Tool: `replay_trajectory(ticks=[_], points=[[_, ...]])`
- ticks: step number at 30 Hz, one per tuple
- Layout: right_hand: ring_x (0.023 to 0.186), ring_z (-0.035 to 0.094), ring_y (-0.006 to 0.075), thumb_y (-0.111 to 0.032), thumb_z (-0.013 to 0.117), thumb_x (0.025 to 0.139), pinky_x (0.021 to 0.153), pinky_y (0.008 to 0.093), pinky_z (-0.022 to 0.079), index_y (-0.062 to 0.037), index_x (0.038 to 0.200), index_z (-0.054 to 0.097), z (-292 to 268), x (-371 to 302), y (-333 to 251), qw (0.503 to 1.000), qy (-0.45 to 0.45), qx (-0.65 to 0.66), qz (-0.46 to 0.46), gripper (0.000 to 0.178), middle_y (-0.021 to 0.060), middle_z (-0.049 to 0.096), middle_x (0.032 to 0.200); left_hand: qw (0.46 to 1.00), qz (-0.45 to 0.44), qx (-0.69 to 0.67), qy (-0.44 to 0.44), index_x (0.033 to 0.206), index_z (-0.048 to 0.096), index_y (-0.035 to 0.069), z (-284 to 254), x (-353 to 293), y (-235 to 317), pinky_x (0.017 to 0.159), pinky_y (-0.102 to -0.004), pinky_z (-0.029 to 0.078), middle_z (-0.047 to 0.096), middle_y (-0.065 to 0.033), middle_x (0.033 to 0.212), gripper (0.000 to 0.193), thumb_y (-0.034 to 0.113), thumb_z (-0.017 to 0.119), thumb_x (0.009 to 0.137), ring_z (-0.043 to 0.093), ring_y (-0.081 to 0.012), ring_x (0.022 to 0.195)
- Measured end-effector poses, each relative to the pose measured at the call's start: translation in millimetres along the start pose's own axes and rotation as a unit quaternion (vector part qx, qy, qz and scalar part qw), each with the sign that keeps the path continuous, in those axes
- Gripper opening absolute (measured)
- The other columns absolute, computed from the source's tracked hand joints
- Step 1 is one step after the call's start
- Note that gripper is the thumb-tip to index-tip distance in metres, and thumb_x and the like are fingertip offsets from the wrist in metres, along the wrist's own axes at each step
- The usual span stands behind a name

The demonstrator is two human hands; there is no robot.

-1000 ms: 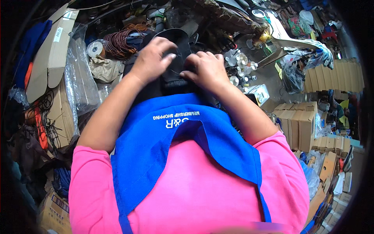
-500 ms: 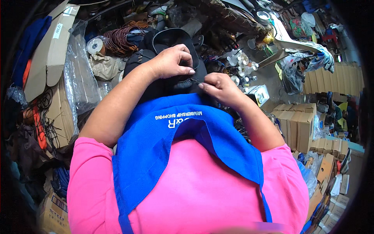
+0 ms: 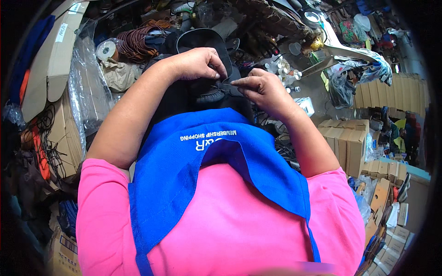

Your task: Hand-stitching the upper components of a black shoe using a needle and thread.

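A black leather shoe (image 3: 209, 95) with a gathered, stitched seam at its near end rests on my lap, beyond the blue apron (image 3: 184, 158). My left hand (image 3: 202, 64) lies over it, thumb and fingers closed in a pinch at the seam; what they grip is hidden. Just to the right, my right hand (image 3: 263, 88) pinches a thin strand (image 3: 226, 83) that runs toward the left fingertips; thread or needle, I cannot tell which. The shoe's far part (image 3: 202, 37) rises as a dark curved rim behind my left hand.
Coiled brown cord (image 3: 137, 45), a white spool (image 3: 106, 49) and crumpled paper (image 3: 117, 76) lie at the far left. Small white bottles (image 3: 282, 66) stand beyond my right hand. Cardboard sheets (image 3: 50, 60) and clear plastic flank my left arm; cardboard boxes (image 3: 345, 145) stand to the right.
My right hand has moved slightly up, its index finger now straighter toward the seam. My left hand has shifted a little left and down, still at the shoe.
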State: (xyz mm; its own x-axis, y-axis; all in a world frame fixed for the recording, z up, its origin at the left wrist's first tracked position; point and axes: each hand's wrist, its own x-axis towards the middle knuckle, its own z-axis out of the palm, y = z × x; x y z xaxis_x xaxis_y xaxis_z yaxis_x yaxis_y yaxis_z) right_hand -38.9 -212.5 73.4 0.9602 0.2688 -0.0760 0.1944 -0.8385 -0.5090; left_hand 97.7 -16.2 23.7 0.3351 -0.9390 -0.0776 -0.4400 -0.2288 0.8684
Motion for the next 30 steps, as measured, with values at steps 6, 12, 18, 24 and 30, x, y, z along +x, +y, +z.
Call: replay_trajectory(ticks=[6,12,18,24,30], points=[[0.078,0.062,0.0289,-0.012,0.064,0.076,0.072,0.0364,0.05,-0.0135,0.097,0.073,-5.2,10.0,-9.1,0.999,-0.024,-0.016,0.016,0.024,0.0129,0.06,0.081,1.0,0.005,-0.005,-0.001,0.098,0.072,0.011,0.6,-1.2,-2.5,0.085,-0.0309,0.044,0.054,-0.0051,0.091,0.021,0.012,0.068,0.078,0.055,-0.0201,0.093],[0.08,0.063,0.0303,-0.013,0.062,0.075,0.074,0.037,0.051,-0.0106,0.093,0.073,-8.3,13.8,-12.2,0.999,-0.04,-0.007,0.027,0.021,0.0144,0.062,0.081,1.0,0.012,-0.005,0.001,0.099,0.073,0.012,1.1,-0.9,-3.9,0.085,-0.0309,0.044,0.054,-0.005,0.09,0.022,0.013,0.068,0.077,0.055,-0.0195,0.092],[0.08,0.063,0.0274,-0.011,0.064,0.077,0.072,0.0349,0.05,-0.0094,0.097,0.072,-4.3,15.0,-12.1,0.998,-0.047,-0.023,0.032,0.021,0.0133,0.061,0.082,1.0,0.016,-0.004,0.004,0.099,0.073,0.012,1.9,-0.7,-6.1,0.085,-0.0305,0.044,0.054,-0.0049,0.089,0.023,0.012,0.068,0.077,0.055,-0.0195,0.092],[0.08,0.062,0.024,-0.01,0.067,0.079,0.072,0.033,0.049,-0.0091,0.099,0.071,-0.7,19.0,-3.0,0.998,-0.05,0.022,0.007,0.02,0.0111,0.06,0.082,1.0,0.013,-0.006,0.005,0.098,0.073,0.013,2.1,-0.6,-4.6,0.085,-0.0307,0.044,0.054,-0.0051,0.089,0.023,0.011,0.068,0.077,0.055,-0.0195,0.091],[0.081,0.062,0.0234,-0.012,0.068,0.079,0.074,0.0331,0.049,-0.011,0.097,0.072,1.7,27.1,-1.8,0.997,-0.072,0.029,0.003,0.019,0.0105,0.06,0.083,1.0,0.015,0.004,0.001,0.099,0.073,0.013,3.7,-0.5,-7.7,0.084,-0.0306,0.044,0.052,-0.0048,0.091,0.023,0.012,0.069,0.076,0.053,-0.019,0.092]])
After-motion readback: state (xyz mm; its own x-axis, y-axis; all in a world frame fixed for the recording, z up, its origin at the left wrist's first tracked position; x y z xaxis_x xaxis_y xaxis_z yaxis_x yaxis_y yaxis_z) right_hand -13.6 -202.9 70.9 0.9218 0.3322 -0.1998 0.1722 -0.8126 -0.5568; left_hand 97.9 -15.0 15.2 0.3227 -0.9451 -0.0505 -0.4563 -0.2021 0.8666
